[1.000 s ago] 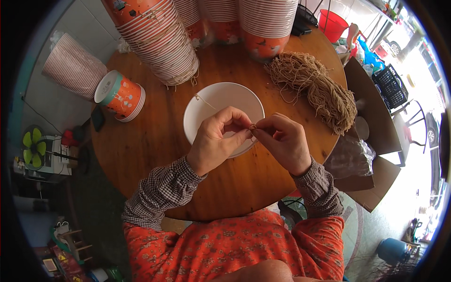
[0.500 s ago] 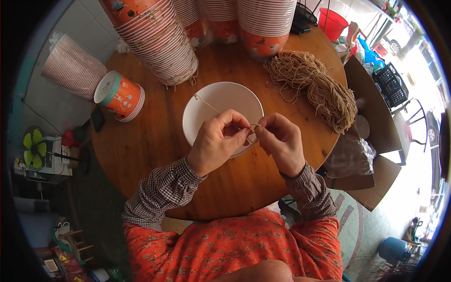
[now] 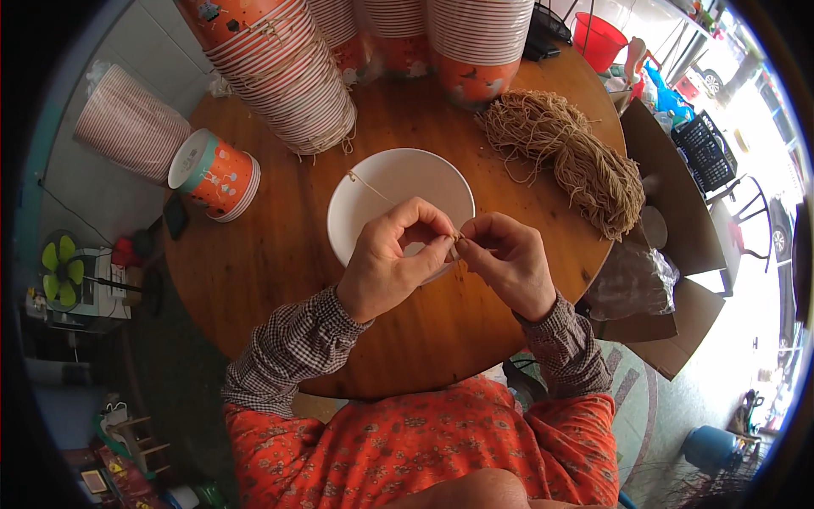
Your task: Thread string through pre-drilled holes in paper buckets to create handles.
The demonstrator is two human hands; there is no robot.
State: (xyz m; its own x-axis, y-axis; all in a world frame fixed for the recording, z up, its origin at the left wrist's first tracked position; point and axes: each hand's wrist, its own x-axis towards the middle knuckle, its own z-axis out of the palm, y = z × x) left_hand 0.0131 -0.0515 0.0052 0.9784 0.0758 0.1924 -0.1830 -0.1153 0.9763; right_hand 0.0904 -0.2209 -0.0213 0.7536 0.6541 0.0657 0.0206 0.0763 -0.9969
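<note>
A white paper tub (image 3: 415, 174) stands mouth up in front of me, with both hands over its near right edge. My left hand (image 3: 392, 254) pinches a thin tan string (image 3: 370, 187) between thumb and forefinger; one length of it runs back to the tub's far left rim. My right hand (image 3: 511, 263) is closed in a pinch on the same string, its fingertips against the left ones. The bit of string between the fingertips is small and partly hidden. To the right lies a thick hank of tan strings (image 3: 564, 153).
Tall stacks of white-rimmed orange tubs (image 3: 288, 81) crowd the table's far side. A short orange stack (image 3: 222, 178) lies tilted at left, beside a dark phone (image 3: 175, 215). An open cardboard box (image 3: 670, 187) stands off the table's right edge.
My right hand has rolled and drawn in toward the left; the small string loop between the fingertips has closed up. The left hand has hardly moved.
</note>
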